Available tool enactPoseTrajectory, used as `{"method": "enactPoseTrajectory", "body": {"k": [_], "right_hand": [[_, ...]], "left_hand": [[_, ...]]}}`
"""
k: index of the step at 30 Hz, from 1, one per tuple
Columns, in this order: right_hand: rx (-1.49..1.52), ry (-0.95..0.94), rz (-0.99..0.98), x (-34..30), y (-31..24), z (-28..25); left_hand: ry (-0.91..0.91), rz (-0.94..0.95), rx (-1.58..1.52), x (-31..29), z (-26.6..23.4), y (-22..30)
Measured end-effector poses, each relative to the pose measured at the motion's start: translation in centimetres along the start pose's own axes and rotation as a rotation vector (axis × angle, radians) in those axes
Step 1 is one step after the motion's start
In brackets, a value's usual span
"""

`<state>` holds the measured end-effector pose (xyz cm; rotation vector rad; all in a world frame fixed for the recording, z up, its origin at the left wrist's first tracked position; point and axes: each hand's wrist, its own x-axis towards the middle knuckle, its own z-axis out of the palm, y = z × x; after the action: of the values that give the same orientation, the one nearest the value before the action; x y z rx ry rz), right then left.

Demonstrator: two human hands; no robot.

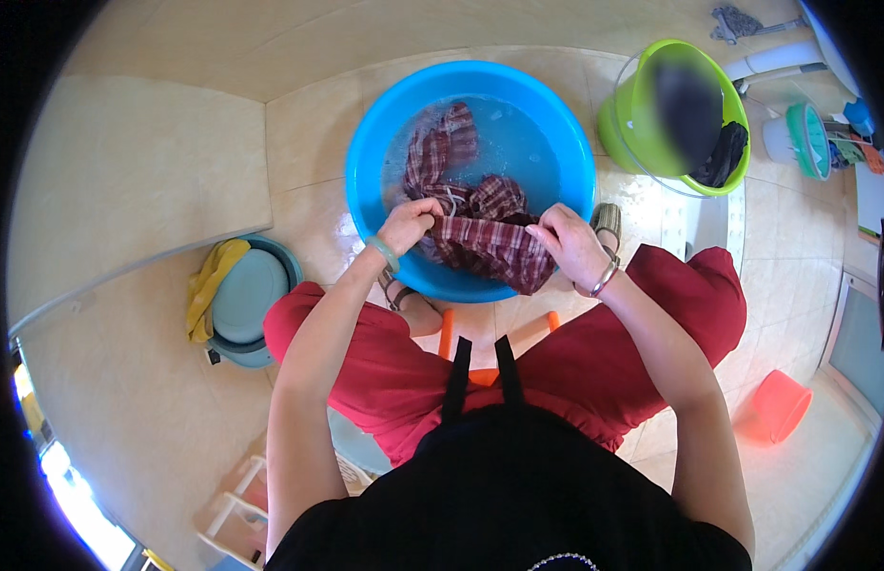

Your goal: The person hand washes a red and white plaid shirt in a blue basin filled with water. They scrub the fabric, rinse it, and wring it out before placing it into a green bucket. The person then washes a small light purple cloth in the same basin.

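A dark red plaid garment (pixel 490 243) is stretched between my two hands over the near side of a large blue basin (pixel 364 157). My left hand (pixel 409 226) pinches one end of its upper edge, and my right hand (pixel 570 246) grips the other end. The rest of the cloth trails down into soapy water (pixel 523 143), with a sleeve-like part reaching toward the far side. A pale cord (pixel 451 198) shows on the fabric near my left fingers. The garment's lower part hangs by the basin's near rim.
A lime green bucket (pixel 625 124) with dark cloth stands right of the basin. Leftward are a smaller teal basin (pixel 288 262) and a yellow cloth (pixel 214 290). Beneath me is an orange stool (pixel 483 377). A pink bucket (pixel 780 404) lies at the lower right.
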<state>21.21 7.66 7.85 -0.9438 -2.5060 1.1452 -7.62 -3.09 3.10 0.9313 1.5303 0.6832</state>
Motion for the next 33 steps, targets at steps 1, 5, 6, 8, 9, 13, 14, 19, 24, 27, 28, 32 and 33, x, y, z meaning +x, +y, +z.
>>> {"method": "enactPoseTrajectory", "body": {"k": [1,5,6,8,9,13,14,19,24,27,28,32,33], "right_hand": [[-0.005,-0.062,0.072,0.5,-0.5,-0.4],[-0.068,-0.141,0.04,0.7,-0.8,-0.9],[-0.09,-0.119,-0.05,0.4,-0.2,-0.6],[-0.31,-0.449,0.088,0.3,-0.8,-0.8],[-0.332,-0.488,0.146,0.2,0.0,-0.2],[-0.447,-0.554,0.223,0.3,0.7,-0.6],[-0.446,-0.572,0.248,0.4,1.3,-0.6],[-0.028,-0.226,0.401,1.2,4.9,0.4],[0.592,0.025,0.244,2.3,-2.1,-1.5],[0.738,0.024,0.115,1.8,-4.6,-1.4],[0.791,0.027,0.078,1.7,-5.8,-1.8],[0.979,-0.034,0.07,2.4,-7.6,-3.7],[0.971,-0.098,0.051,2.7,-6.7,-3.3]], "left_hand": [[0.01,0.002,-0.13,-0.2,-0.2,0.2],[0.092,0.027,-0.359,-1.3,-0.4,4.7],[0.104,0.061,-0.352,-1.5,-0.3,5.4],[0.144,0.124,-0.338,-2.3,-0.3,6.3],[0.155,0.123,-0.362,-2.5,-0.3,6.4],[0.204,0.067,-0.514,-3.5,0.1,6.0],[0.219,0.041,-0.564,-3.5,0.3,5.5],[0.349,0.032,-0.469,-2.1,1.3,4.8],[0.086,-0.004,-0.255,-3.5,3.9,8.5],[-0.048,0.389,-0.106,-4.3,5.5,12.0],[0.002,0.388,0.039,-4.4,5.9,12.3],[0.215,0.236,0.345,-3.3,5.3,13.0],[0.274,0.247,0.272,-3.2,5.3,13.0]]}}
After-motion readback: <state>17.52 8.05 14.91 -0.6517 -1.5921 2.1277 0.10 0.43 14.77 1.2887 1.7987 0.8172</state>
